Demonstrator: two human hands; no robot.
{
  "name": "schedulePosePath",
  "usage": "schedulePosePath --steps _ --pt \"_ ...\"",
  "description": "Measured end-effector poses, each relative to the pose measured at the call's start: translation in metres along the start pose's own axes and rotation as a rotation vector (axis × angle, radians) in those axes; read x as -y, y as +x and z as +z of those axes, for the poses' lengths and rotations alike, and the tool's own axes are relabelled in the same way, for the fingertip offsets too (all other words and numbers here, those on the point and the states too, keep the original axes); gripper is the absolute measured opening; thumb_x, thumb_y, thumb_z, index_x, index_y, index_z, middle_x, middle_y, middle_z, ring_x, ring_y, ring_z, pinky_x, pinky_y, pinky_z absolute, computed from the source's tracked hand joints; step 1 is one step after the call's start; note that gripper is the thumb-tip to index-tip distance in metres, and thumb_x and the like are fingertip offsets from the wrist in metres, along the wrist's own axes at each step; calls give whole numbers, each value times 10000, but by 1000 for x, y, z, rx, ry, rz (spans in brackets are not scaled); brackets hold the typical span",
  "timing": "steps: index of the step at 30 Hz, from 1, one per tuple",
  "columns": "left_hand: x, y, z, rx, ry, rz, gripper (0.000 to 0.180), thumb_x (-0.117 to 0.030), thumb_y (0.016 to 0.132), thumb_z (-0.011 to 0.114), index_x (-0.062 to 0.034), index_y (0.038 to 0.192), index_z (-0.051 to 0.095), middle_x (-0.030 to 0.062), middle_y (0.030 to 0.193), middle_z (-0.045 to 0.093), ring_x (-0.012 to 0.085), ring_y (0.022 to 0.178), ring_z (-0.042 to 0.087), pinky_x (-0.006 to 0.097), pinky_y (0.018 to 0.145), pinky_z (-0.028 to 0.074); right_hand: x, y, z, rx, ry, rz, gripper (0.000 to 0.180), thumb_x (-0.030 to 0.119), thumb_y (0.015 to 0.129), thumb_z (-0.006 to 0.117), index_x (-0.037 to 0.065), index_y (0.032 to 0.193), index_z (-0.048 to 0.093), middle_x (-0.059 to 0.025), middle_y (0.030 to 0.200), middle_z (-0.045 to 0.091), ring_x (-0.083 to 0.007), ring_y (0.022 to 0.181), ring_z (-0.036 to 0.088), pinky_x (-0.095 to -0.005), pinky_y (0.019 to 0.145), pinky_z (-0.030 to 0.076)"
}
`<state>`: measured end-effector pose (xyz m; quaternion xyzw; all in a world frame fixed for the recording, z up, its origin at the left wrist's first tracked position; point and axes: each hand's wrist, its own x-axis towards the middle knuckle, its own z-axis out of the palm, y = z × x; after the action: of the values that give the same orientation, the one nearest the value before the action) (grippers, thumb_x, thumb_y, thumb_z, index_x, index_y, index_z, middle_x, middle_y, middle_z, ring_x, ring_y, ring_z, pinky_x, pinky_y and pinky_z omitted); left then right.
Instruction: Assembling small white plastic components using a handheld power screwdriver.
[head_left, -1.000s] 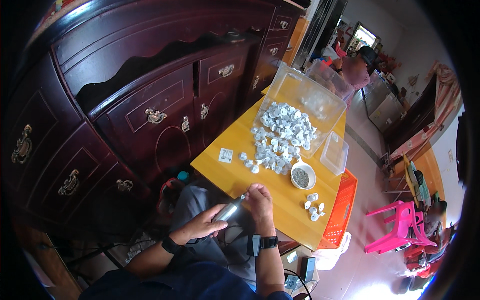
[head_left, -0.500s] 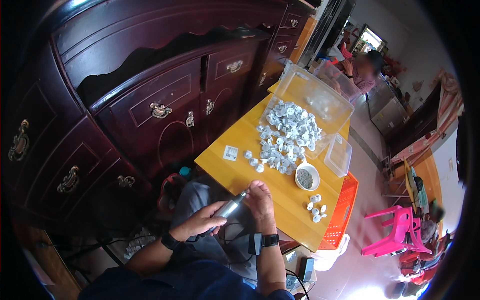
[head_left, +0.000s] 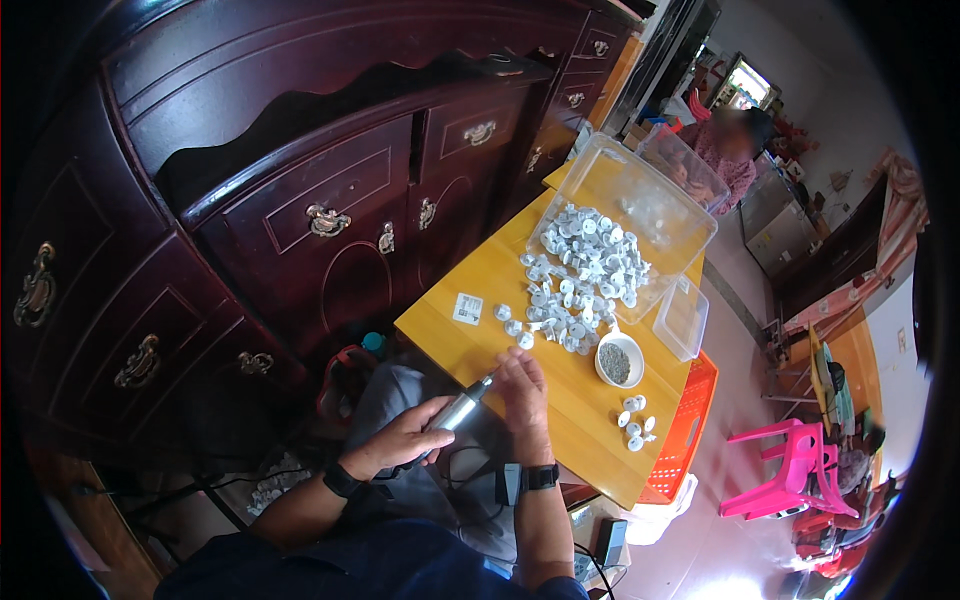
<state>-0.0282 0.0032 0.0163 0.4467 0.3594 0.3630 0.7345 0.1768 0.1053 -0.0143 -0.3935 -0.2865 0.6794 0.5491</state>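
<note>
My left hand grips a silver pen-shaped power tool, its tip pointing up toward my right hand. My right hand is closed at the near edge of the yellow table, its fingers pinched at the tool's tip; whatever it holds is too small to see. A black band sits on each wrist. Just beyond my right hand lies a heap of small white round parts, spilling out of a tipped clear plastic box.
A white bowl of dark bits and a few white parts lie to the right. A small clear tub sits at the table edge above an orange crate. A dark wooden cabinet fills the left. A person sits far behind; pink chair.
The view has shifted slightly. Both hands stay together at the table's near edge, the tool still in my left hand.
</note>
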Motion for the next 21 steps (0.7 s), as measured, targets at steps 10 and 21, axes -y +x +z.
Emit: schedulePosePath --steps 10,21 --pt "-3 -3 -4 -20 56 5 593 -70 957 570 -18 1489 313 23 885 518 89 634 538 246 581 474 31 45 -9 -247 -1566 -599 299 199 842 705 109 1124 663 -164 1023 657 -356 878 674 -453 758 548" --pt "-7 -6 7 -4 73 -11 599 -96 960 590 -23 1489 319 14 884 521 81 639 531 235 586 467 35 24 -29 -153 -1498 -534 225 100 858 639 9 1062 610 -194 1003 669 -331 825 690 -417 748 563"
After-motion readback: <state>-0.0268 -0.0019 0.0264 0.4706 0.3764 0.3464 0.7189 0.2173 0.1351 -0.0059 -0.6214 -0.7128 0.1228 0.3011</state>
